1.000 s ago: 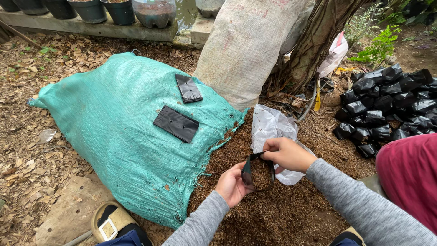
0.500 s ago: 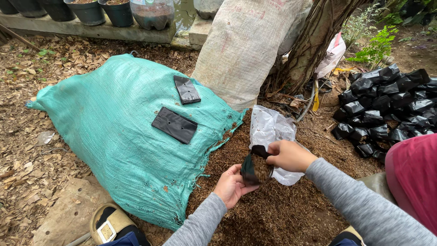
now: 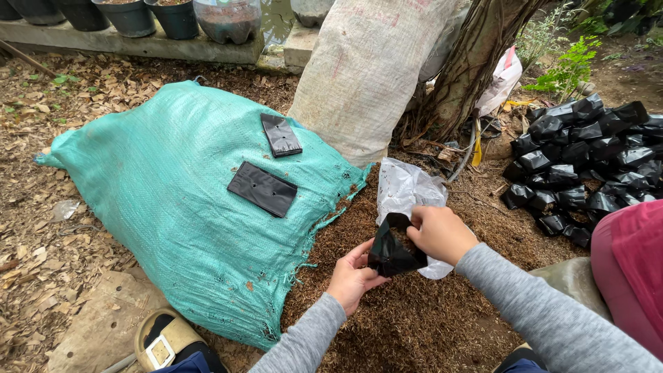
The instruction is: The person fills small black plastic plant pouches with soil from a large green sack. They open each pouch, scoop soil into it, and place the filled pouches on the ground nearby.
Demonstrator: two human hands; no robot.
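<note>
Hands are meeting at lower centre of the frame: the left hand [image 3: 352,276] is cupping the bottom of a small black plastic bag [image 3: 394,249] while the right hand [image 3: 438,231] is pinching its rim, both gripping it above the brown mulch heap [image 3: 407,324]. A green woven sack [image 3: 173,207] is lying at left, carrying two flat black bags [image 3: 262,188]. Filled black bags [image 3: 580,159] are sitting at upper right.

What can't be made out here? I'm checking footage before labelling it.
Head view:
- Inside of the small black bag: hidden by its own folds and the right hand.
- Left hand fingertips: behind the bag.
- Green sack contents: covered by weave.
- Pots: cut off by top edge.
</note>
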